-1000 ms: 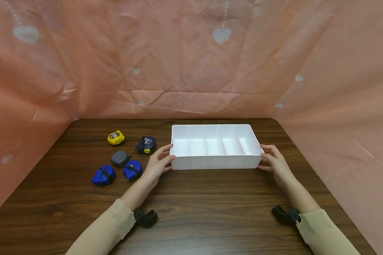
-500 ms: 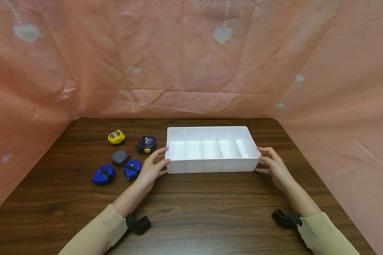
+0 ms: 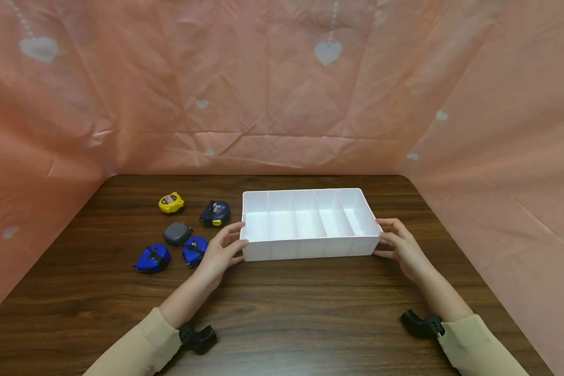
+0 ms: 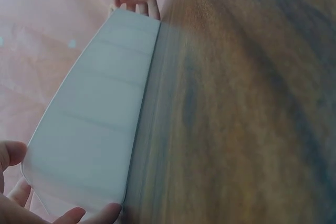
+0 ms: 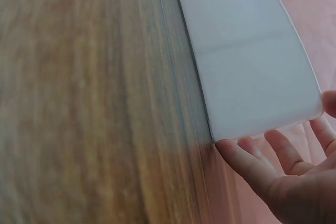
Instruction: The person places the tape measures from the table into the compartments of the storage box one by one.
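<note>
A white compartment box [image 3: 310, 249] with upright dividers sits on the wooden table, its long side facing me, slightly turned. My left hand [image 3: 220, 256] holds its left end, thumb at the front corner and fingers along the end wall. At the opposite end, my right hand [image 3: 406, 254] grips the box in the same way. In the right wrist view, fingertips [image 5: 231, 148] touch the lower edge of the end wall, and the thumb is near the upper rim. No objects show in the compartments.
Left of the box lie a yellow tape measure [image 3: 171, 202], a dark blue tape measure [image 3: 215, 213], a grey rounded case [image 3: 177, 233] and two bright blue tape measures, one farther left [image 3: 152, 258]. A pink curtain [image 3: 282, 104] surrounds the table [image 3: 310, 308].
The box has slid left and toward me, turning slightly, with both hands on it. My left hand has come closer to the nearer blue tape measure. The tape measures have stayed put.
</note>
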`<state>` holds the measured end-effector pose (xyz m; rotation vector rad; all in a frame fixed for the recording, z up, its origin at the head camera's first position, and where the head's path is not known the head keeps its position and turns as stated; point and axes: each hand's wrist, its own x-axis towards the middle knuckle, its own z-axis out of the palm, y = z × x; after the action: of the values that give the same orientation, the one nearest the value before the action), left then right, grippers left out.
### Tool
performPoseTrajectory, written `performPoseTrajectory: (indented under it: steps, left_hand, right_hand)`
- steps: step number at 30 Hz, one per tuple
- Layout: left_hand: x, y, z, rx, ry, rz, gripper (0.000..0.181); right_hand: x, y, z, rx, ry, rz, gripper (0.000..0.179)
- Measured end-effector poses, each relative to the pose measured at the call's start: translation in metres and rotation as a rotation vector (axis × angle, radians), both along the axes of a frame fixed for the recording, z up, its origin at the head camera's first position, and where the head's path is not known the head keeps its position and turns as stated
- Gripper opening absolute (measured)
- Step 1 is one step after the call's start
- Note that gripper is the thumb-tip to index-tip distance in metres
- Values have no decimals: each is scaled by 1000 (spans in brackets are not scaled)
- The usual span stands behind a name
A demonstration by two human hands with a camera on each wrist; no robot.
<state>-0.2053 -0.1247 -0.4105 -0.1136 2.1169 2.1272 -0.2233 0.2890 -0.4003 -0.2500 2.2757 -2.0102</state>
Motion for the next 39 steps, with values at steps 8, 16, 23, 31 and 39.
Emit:
performPoseTrajectory:
  steps: [8,16,23,31,39]
  left_hand:
    - [-1,-2,1,-18,-2,-11,50]
    - [-2,-4,1,-28,6,-23,50]
    - [-2,-4,2,-68,29,-31,48]
    - [-6,-10,1,-188,100,-92,52]
    - [-10,-19,9,-378,170,-141,58]
  right_hand:
    - [0,1,0,13,0,19,39]
    - [-1,1,-1,20,-1,33,42]
    - [-2,5,-2,0,-13,52,41]
    - [-3,7,-2,-25,-24,75,39]
    - [-3,7,-1,-18,-22,78,40]
